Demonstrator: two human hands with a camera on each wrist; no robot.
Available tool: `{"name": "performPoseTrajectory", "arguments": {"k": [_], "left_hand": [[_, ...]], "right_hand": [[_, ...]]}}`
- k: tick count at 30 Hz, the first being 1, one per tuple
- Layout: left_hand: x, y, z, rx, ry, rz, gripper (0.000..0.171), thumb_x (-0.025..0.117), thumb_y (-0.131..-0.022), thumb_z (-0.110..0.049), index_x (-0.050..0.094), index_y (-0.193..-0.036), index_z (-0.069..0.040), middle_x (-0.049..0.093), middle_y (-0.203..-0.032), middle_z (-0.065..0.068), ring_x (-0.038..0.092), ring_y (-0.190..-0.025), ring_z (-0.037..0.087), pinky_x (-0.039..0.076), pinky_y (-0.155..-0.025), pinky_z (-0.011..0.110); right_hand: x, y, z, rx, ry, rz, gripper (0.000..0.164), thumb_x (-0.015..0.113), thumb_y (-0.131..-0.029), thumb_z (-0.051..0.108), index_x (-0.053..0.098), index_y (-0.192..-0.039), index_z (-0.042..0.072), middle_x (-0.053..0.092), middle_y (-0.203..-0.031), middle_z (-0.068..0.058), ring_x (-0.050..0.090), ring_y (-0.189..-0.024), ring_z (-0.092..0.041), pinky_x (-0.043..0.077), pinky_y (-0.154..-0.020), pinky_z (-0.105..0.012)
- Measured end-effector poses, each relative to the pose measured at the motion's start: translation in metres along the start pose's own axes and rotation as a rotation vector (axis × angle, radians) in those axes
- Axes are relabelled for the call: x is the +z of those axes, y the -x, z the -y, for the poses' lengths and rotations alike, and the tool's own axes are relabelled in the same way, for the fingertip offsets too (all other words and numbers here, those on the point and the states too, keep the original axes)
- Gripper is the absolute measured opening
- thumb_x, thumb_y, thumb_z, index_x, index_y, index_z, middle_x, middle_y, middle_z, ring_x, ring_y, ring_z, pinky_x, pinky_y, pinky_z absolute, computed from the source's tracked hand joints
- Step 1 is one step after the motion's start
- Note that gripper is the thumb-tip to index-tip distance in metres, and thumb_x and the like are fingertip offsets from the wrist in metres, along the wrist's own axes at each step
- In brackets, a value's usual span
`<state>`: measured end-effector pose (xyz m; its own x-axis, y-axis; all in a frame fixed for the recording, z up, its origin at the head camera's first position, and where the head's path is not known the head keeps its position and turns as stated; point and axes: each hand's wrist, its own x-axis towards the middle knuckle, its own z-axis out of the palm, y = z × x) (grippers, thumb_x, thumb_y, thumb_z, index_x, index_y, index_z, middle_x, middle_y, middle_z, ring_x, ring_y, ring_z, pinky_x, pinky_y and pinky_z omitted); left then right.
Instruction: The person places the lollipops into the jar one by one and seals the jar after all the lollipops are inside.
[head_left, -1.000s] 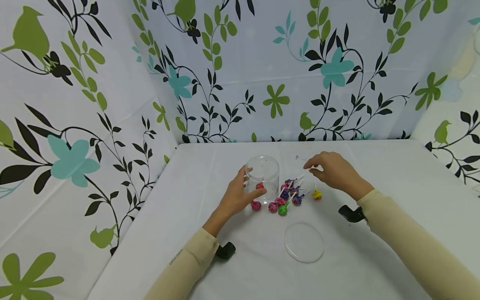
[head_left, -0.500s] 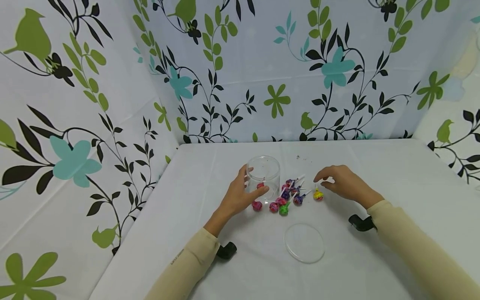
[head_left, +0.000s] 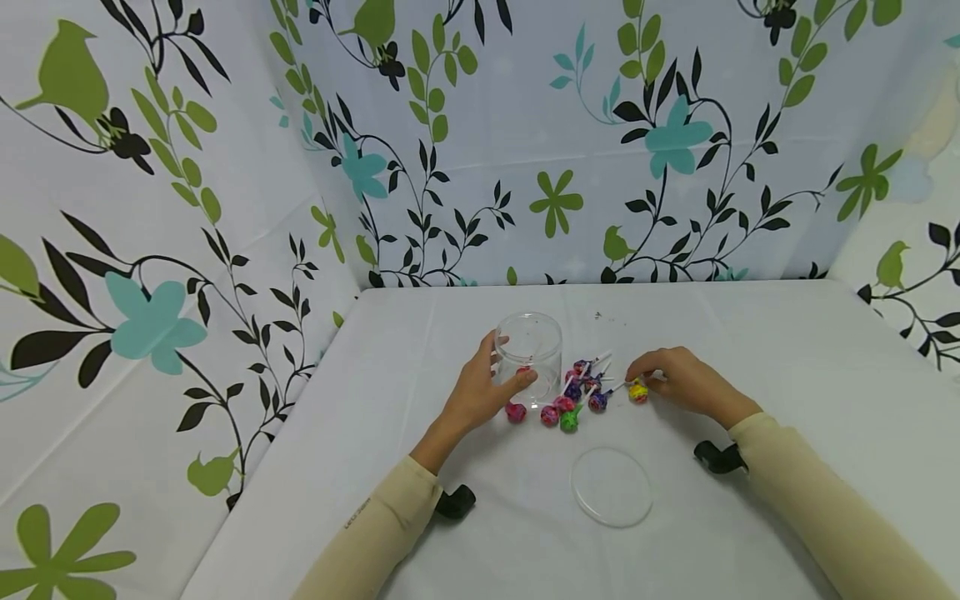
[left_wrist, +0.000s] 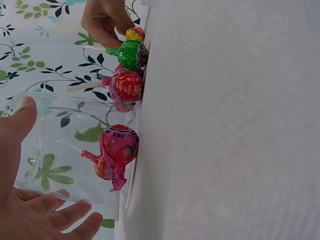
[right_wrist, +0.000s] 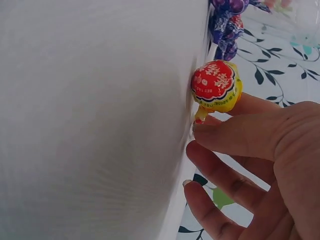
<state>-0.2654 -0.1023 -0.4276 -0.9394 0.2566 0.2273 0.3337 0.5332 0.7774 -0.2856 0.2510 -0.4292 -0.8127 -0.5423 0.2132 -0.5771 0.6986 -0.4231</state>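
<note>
My left hand (head_left: 483, 383) holds a clear jar (head_left: 542, 333) from its left side, thumb near the rim and fingers round the other side in the left wrist view. A red lollipop (head_left: 522, 369) shows through the jar wall. Beside the jar lies a pile of wrapped lollipops: purple (head_left: 597, 402), pink (head_left: 550, 415) and green (head_left: 569, 421). A pink lollipop (left_wrist: 119, 145) sits in front of the jar. At the pile's right, my right hand (head_left: 686, 381) pinches a yellow lollipop (right_wrist: 217, 86) just below its head, by the stick; the stick is mostly hidden.
A clear round lid (head_left: 611, 521) lies flat on the white table (head_left: 465, 550), nearer than the pile. Patterned curtains (head_left: 450, 167) stand along the back and sides. Small dark specks mark the cloth behind the jar.
My right hand has come down to the yellow lollipop, first moving right and then lowering, and now pinches it. The left hand and the jar stay in place.
</note>
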Motion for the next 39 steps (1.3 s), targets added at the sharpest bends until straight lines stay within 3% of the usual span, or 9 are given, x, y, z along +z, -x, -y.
{"name": "performPoseTrajectory", "arguments": {"k": [6,13,23,39], "left_hand": [[0.0,0.0,0.001,0.004,-0.003,-0.001,0.097,0.075,-0.094,-0.052,0.022,-0.165,-0.012,0.042,-0.161,0.01,0.048,-0.14,0.038,0.047,-0.107,0.055],[-0.001,0.001,0.003,0.012,0.005,-0.002,0.099,0.075,-0.094,-0.054,0.022,-0.165,-0.009,0.042,-0.161,0.012,0.048,-0.14,0.039,0.047,-0.106,0.056],[0.0,0.0,0.005,0.018,-0.001,0.005,0.098,0.074,-0.094,-0.054,0.02,-0.165,-0.011,0.041,-0.161,0.011,0.048,-0.14,0.038,0.047,-0.106,0.056],[-0.001,0.0,0.001,0.021,-0.003,0.008,0.097,0.074,-0.095,-0.052,0.021,-0.165,-0.012,0.042,-0.161,0.012,0.049,-0.139,0.038,0.047,-0.106,0.056]], "right_hand": [[0.002,0.001,-0.002,0.005,0.001,-0.026,0.023,0.076,-0.088,-0.011,0.08,-0.104,0.006,0.076,-0.1,-0.003,0.07,-0.098,-0.03,0.057,-0.089,-0.054],[0.001,0.001,-0.001,0.057,0.003,0.0,0.017,0.078,-0.088,-0.007,0.08,-0.099,0.006,0.074,-0.096,-0.001,0.065,-0.089,-0.023,0.058,-0.083,-0.047],[-0.001,0.004,0.0,0.066,0.006,0.014,0.015,0.078,-0.089,-0.006,0.079,-0.101,0.004,0.073,-0.097,-0.002,0.062,-0.087,-0.021,0.058,-0.082,-0.046],[-0.014,0.003,0.004,0.04,0.032,-0.043,0.018,0.078,-0.087,-0.008,0.079,-0.1,0.005,0.073,-0.095,-0.001,0.06,-0.083,-0.019,0.057,-0.073,-0.041]]}}
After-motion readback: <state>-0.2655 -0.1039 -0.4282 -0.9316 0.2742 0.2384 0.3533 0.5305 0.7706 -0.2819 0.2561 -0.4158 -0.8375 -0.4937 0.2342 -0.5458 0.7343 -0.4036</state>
